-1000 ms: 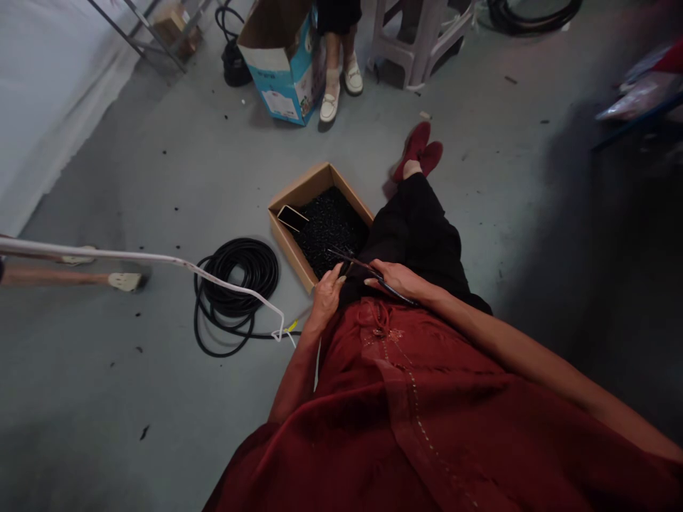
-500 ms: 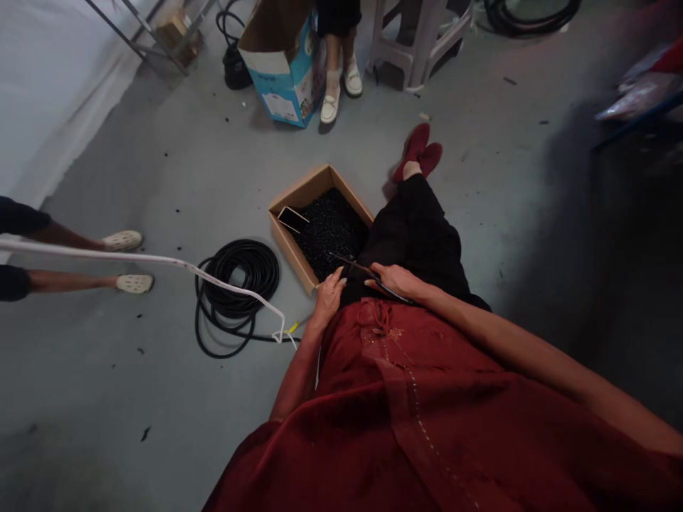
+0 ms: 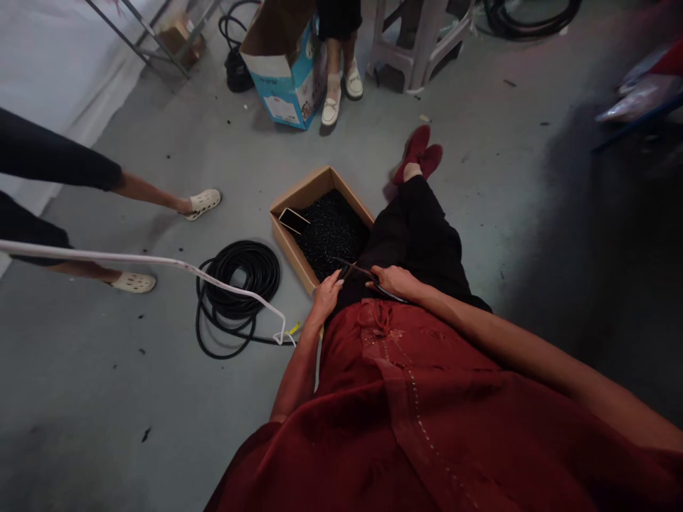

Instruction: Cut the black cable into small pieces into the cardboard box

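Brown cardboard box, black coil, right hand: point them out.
Brown cardboard box (image 3: 292, 251), head view: side wall nearest the coil.
Black coil (image 3: 265, 272), head view: windings beside its central hole.
Right hand (image 3: 399, 282), head view: back of the hand.

Pale stool (image 3: 417, 67); blue-and-white carton (image 3: 274, 89)

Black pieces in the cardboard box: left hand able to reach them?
Likely yes: the left hand appears near the cardboard box, and no lid covers the black pieces. The dark tool in the right hand points across that side, though.
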Available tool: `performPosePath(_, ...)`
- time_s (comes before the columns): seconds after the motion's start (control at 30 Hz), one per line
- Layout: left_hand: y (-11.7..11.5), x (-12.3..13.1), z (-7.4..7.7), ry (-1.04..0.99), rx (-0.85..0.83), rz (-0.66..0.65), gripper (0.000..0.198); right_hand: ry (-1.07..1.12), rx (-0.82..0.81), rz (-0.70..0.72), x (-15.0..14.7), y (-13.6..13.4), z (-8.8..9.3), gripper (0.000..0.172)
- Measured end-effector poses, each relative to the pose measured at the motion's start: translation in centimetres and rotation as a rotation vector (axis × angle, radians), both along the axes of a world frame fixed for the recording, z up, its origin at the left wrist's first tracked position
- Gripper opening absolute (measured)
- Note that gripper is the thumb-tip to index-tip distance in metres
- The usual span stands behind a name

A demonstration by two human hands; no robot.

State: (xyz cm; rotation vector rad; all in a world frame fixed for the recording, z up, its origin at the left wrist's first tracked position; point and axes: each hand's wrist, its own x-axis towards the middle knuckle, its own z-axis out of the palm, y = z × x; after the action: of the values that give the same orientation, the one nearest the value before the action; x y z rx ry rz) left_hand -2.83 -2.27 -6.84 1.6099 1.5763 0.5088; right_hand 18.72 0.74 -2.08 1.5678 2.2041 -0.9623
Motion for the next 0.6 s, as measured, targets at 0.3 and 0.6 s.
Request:
performPosePath(0.3, 0.0, 0.4, 1.0, -0.244, -0.114, 0.213, 0.046, 0.009, 0.003, -0.109, 0.9, -0.2, 0.7, 0.053)
performPosePath(0.6, 0.4, 1.0, 2.9, -0.349, -0.058, 0.226, 0.045, 0.094, -0.003, -0.126, 2.0, -0.2, 1.8, 0.055)
